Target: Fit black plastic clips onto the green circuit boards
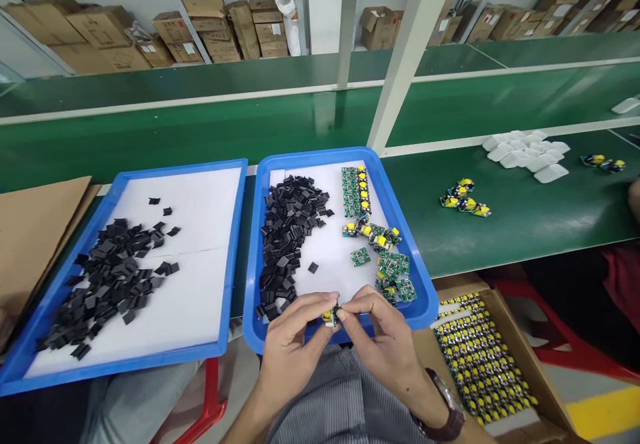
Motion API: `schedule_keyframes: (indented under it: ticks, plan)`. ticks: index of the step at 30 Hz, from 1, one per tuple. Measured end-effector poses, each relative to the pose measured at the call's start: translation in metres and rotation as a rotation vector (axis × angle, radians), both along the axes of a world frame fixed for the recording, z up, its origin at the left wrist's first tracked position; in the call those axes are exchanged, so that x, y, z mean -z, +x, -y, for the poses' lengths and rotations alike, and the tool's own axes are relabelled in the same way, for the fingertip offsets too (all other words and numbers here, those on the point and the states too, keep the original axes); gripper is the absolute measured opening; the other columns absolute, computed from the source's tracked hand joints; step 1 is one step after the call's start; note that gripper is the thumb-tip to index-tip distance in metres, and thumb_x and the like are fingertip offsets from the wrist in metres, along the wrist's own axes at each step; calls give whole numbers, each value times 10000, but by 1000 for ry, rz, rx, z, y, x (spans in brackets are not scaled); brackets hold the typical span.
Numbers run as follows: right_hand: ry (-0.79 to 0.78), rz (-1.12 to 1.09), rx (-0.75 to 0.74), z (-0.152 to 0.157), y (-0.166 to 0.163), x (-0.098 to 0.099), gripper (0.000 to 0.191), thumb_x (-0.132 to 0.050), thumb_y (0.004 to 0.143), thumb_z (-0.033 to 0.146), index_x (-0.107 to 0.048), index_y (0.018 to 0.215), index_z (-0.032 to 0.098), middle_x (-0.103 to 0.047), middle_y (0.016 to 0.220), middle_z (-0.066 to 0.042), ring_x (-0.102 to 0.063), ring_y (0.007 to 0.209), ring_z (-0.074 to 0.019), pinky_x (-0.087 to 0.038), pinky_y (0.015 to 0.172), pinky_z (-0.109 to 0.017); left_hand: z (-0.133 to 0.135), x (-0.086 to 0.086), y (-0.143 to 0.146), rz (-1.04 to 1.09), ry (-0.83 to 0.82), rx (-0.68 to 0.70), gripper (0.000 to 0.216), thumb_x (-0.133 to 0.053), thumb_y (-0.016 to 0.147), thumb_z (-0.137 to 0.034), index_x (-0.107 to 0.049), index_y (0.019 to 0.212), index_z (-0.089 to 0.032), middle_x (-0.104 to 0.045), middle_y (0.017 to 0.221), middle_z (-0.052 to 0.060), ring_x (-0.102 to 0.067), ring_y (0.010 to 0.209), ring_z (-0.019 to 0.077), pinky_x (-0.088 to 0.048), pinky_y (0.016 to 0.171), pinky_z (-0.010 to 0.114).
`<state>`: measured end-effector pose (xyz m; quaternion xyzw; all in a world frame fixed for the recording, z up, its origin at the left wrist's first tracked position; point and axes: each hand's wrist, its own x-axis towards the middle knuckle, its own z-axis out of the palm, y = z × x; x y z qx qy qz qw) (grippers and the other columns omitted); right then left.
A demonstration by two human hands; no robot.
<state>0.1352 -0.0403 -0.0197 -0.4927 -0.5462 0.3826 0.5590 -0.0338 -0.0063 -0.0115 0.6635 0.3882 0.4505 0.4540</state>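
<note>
Pointing inward, left grip [294, 341] and right grip [384, 341] pinch one circuit board [333, 315].

held circuit board [335, 316]: partly hidden by fingers [311, 304] | brown cardboard [37, 237]: cut off, left edge | carton label [276, 29]: illegibly small

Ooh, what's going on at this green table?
Someone is pinching a small circuit board with the fingers of their left hand and right hand, over the near edge of a blue tray. Inside the tray, black pieces are heaped on the left, and green boards lie on the right. A cardboard box nearby holds rows of boards.
</note>
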Motion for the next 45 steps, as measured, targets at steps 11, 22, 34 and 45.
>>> schedule_keyframes:
  ticks: [11,22,34,45]
  plan:
    - [-205,-302,-91,-6,5,-5,37,-736,947,211,-741,957,246,-687,854,0,-685,760,-149,-575,696,-273,2,-2,2,75,-97,8,438,-784,866,-56,-773,1213,-324,-785,1146,51,-762,1060,205,-642,926,303]
    - [-207,-172,-50,-3,7,-13,62,-713,942,171,-719,926,230,-677,824,6,-694,739,-141,-570,696,-256,3,2,1,81,-40,27,467,-742,868,9,-782,1200,-317,-799,1188,50,-767,1106,208,-649,971,332]
    - [-112,-68,-20,-9,6,-5,100,-685,951,161,-702,877,226,-647,783,5,-634,721,-146,-523,666,-274,-1,1,5,-36,190,-39,491,-699,866,33,-757,1247,-271,-798,1191,68,-758,1112,207,-647,980,356]
    - [-278,-244,-114,-18,11,-13,123,-759,910,304,-725,844,207,-686,768,-5,-673,694,-147,-573,644,-275,5,-4,6,17,-104,-79,436,-755,873,-63,-759,1246,-288,-805,1160,75,-783,1039,225,-660,924,332]
